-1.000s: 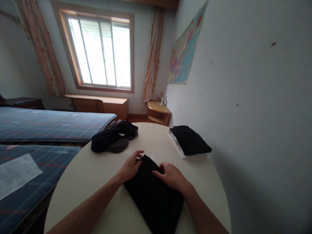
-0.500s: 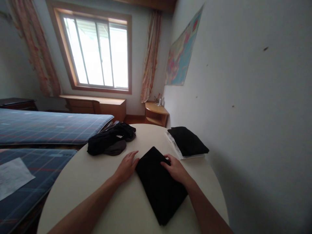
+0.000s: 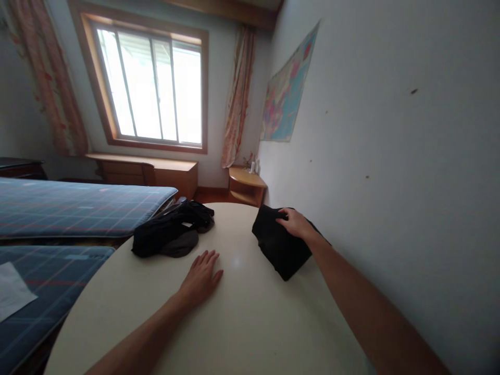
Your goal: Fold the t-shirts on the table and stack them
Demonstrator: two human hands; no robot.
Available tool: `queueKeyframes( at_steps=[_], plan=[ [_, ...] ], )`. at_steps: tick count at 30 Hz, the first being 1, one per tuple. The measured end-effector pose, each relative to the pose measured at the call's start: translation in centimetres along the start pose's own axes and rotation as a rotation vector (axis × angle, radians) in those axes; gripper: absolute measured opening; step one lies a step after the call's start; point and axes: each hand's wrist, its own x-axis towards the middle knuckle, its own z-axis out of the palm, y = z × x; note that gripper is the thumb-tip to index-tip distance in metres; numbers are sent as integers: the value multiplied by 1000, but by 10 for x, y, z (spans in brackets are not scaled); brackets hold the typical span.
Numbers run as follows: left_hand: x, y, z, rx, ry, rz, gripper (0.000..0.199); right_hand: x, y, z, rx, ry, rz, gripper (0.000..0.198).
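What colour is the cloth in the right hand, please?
The cloth is black, seen best in the head view.

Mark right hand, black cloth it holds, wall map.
right hand (image 3: 297,224), head view: back of the hand
black cloth (image 3: 282,247), head view: broad visible face
wall map (image 3: 286,89), head view: middle of the sheet

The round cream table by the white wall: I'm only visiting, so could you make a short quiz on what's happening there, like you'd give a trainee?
1. Which hand holds the folded black cloth? a) left only; b) right only; c) both.
2. True or false: the open bare left hand grips nothing.
3. Fill in: the rumpled pile of black and grey fabric lies on the round cream ____.

Key: 1. b, the right hand; 2. true; 3. table.
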Motion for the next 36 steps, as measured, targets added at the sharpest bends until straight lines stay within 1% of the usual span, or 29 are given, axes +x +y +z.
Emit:
queueKeyframes(
  at_steps=[4,7,9,11,13,15,17,19,21,24,26,28,30,32,34,36],
  plan=[
    [0,-1,1,2,-8,-1,55,37,14,-23,-15,55,24,35],
    [0,0,1,13,-18,-5,55,58,35,-39,-43,122,68,41],
    [0,0,1,17,-23,-6,56,65,53,-43,-79,147,109,43],
    [1,1,0,16,-29,-8,56,65,70,-39,-124,149,169,47],
    [1,2,-1,15,-39,-15,56,59,83,-26,-155,136,244,51],
    [1,3,-2,16,-43,-23,57,50,89,-7,-172,122,312,54],
    [1,3,-1,14,-34,-27,56,41,89,11,-224,121,333,58],
    [1,3,0,8,-19,-26,55,35,86,27,-287,100,287,61],
    [1,3,0,3,-9,-23,54,31,82,38,-320,14,247,66],
    [1,3,-1,2,1,-17,53,28,77,45,-315,-132,289,74],
    [1,3,-3,6,3,-12,52,25,72,47,-320,-163,315,75],
    [1,3,-4,14,-2,-6,53,20,62,49,-319,-166,307,73],
    [1,3,-4,19,-2,-1,54,11,45,54,-308,-158,253,70],
    [1,3,-3,14,13,-1,55,-4,23,63,-295,-140,158,65],
    [3,2,-2,-8,36,-3,55,-26,-2,78,-288,-132,60,61],
    [6,-2,-4,-34,90,-10,53,-52,-24,96,-275,-165,-14,59]
  ],
)
